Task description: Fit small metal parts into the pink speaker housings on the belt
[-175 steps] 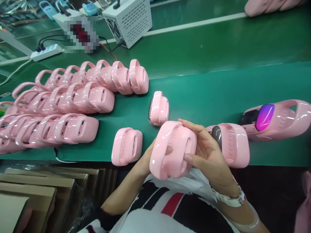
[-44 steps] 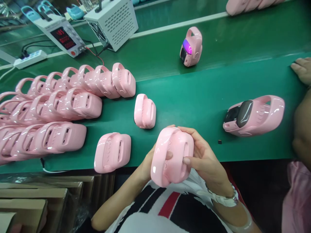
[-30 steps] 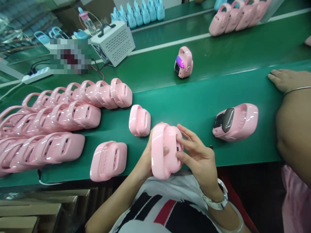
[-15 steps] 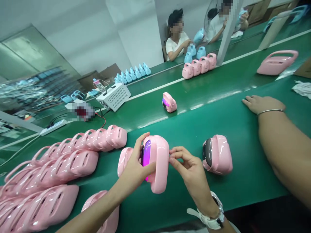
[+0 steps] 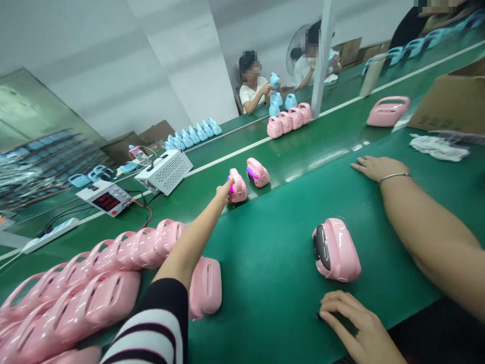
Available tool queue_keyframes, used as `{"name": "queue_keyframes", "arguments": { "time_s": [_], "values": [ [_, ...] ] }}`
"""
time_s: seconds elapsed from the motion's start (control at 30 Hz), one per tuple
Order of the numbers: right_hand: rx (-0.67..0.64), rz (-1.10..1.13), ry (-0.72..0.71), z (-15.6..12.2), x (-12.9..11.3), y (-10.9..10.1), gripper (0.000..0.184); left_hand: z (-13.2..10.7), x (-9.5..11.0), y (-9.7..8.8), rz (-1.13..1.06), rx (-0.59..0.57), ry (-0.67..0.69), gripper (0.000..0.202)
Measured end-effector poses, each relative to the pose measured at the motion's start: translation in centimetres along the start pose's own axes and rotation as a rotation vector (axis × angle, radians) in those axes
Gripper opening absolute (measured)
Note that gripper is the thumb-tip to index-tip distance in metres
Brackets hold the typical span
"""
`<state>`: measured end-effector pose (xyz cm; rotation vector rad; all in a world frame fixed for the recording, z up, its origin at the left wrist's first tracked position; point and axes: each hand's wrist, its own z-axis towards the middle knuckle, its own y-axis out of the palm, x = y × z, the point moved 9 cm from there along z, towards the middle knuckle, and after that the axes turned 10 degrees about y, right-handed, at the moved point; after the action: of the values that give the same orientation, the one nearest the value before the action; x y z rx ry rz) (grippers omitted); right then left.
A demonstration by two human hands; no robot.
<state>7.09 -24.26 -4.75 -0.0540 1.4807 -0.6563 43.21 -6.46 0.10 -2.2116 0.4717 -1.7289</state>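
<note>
Pink speaker [image 5: 238, 186]: glossy, purple screen lit, upright on belt; left hand [image 5: 224, 191] grip touching it, closure unclear.

White box [image 5: 165, 171], blue units [image 5: 195, 134] behind.

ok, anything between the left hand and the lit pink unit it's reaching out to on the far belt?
Nothing visible. The left hand is already touching the lit pink unit. A second lit unit stands just beyond it, apart. The right hand rests at the near belt edge.
</note>
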Motion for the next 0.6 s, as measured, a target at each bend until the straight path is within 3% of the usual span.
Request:
{"name": "queue_keyframes", "arguments": {
  "time_s": [0.1,0.2,0.27,0.37,0.43,0.5,0.53,0.6],
  "values": [
    [0.107,-0.040,0.037,-0.5,1.0,-0.6,0.019,1.4,0.6,1.0,0.088,-0.006,0.048,0.036],
    [0.255,-0.019,0.122,-1.2,0.7,-1.6,0.021,0.4,1.8,-0.2,0.168,-0.041,0.113,0.029],
    [0.317,0.026,0.205,-1.8,0.3,-1.8,0.026,-1.3,2.6,-2.7,0.200,-0.068,0.185,0.019],
    [0.244,0.150,0.309,-2.2,-0.6,-0.1,0.030,-6.0,2.2,-8.4,0.234,-0.110,0.291,0.020],
    [0.103,0.255,0.317,-1.6,-1.9,2.4,0.031,-10.2,0.3,-12.5,0.277,-0.124,0.333,0.026],
    [-0.062,0.331,0.287,-0.5,-4.0,5.5,0.029,-13.9,-3.7,-16.4,0.267,-0.082,0.217,0.034],
    [-0.150,0.342,0.264,0.2,-5.1,7.3,0.028,-15.4,-6.4,-17.2,0.235,-0.138,0.105,0.040],
    [-0.315,0.295,0.184,1.7,-7.5,11.1,0.033,-17.9,-11.4,-16.8,0.076,-0.345,-0.137,0.053]
  ]
}}
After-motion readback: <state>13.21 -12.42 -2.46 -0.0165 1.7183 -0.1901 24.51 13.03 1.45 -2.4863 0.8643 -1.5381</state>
